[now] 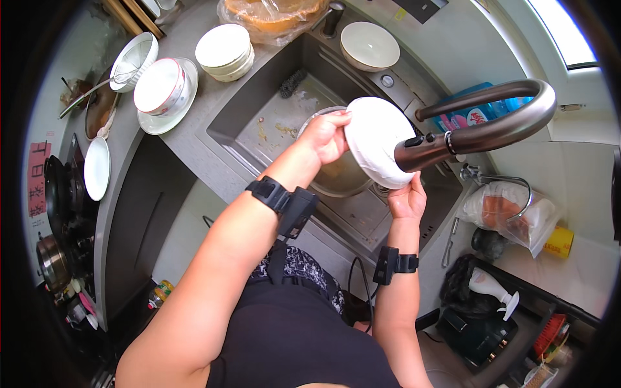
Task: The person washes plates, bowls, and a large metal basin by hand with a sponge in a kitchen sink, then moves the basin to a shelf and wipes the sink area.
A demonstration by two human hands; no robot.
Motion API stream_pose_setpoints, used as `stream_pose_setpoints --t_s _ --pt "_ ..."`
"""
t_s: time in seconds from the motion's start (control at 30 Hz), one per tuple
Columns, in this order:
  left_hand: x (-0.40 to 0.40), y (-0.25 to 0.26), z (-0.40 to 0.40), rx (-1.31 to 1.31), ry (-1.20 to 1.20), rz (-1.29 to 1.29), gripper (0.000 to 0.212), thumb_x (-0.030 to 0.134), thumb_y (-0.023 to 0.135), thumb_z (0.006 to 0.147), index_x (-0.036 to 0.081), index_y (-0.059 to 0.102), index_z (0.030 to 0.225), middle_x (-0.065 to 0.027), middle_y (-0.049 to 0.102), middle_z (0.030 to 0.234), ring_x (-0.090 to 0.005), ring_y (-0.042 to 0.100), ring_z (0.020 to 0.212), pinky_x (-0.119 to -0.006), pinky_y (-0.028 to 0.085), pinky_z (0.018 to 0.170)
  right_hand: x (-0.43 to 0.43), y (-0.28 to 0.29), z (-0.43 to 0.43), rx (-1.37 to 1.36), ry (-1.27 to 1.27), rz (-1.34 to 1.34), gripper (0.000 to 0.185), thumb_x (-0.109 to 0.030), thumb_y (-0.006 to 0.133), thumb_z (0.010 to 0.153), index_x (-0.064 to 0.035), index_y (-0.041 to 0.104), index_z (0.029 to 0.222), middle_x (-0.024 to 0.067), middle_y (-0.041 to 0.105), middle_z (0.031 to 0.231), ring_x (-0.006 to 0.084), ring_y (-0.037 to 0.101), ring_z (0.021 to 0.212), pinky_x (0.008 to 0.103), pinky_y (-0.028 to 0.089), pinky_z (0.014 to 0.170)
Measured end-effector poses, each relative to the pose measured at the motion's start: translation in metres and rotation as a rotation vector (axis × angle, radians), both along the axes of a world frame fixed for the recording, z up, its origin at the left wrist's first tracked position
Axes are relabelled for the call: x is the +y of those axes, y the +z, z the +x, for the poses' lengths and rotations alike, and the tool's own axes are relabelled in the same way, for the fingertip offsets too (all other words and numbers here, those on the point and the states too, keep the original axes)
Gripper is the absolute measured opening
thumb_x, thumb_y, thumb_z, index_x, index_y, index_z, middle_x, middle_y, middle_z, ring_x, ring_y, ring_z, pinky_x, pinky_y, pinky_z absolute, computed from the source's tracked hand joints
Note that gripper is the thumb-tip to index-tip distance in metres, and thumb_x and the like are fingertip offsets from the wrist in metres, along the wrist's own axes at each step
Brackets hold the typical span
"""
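Observation:
Both hands hold a white plate [376, 138] tilted beneath the dark pull-out faucet [422, 154], over a grey sink [252, 111]. My left hand [327, 138] grips its left rim with the thumb on top. At the lower right rim, my right hand [407, 196] pinches the edge from below. Under the plate, a metal basin [330, 186] with cloudy water stands in the sink, partly hidden by the plate and my left hand. Whether water runs from the faucet is hard to tell. A dark scrubber [292, 84] lies near the sink's far left corner, and food scraps lie on the sink floor.
Stacked bowls [224, 51], a bowl on a plate [159, 87] and a strainer [131, 68] stand on the left counter. A small white dish [97, 169] rests near its edge. Behind the sink sits a white bowl [369, 46]. A bagged item [504, 208] and spray bottle [490, 286] are at right.

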State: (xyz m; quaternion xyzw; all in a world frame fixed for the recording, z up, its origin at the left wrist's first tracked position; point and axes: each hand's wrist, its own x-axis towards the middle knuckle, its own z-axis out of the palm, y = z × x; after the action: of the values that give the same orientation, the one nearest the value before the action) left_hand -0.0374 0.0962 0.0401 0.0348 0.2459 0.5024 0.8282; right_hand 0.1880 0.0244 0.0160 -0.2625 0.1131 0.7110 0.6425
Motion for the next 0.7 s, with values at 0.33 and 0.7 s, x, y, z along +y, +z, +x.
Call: stream_pose_setpoints --t_s 0.33,0.7 --pt "0.007 0.021 0.033 0.217 -0.240 0.026 0.026 0.014 0.045 0.093 0.004 0.048 0.117 -0.0110 0.060 0.109 -0.0213 0.060 0.099 -0.039 0.051 0.084 -0.015 -0.016 0.026 -0.045 -0.032 -0.087 0.039 -0.028 0.034 0.097 -0.0047 0.046 0.126 0.0108 0.050 0.131 0.0275 0.047 0.121 0.0436 0.039 0.101" --pt "-0.035 -0.023 -0.058 0.212 -0.553 0.198 0.027 0.015 0.060 0.086 0.004 0.057 0.110 -0.0069 0.064 0.101 -0.0185 0.063 0.092 -0.035 0.050 0.084 -0.004 -0.002 -0.013 -0.200 0.103 -0.085 0.045 -0.036 0.035 0.095 -0.0078 0.048 0.127 0.0087 0.052 0.129 0.0285 0.047 0.120 0.0456 0.036 0.103"
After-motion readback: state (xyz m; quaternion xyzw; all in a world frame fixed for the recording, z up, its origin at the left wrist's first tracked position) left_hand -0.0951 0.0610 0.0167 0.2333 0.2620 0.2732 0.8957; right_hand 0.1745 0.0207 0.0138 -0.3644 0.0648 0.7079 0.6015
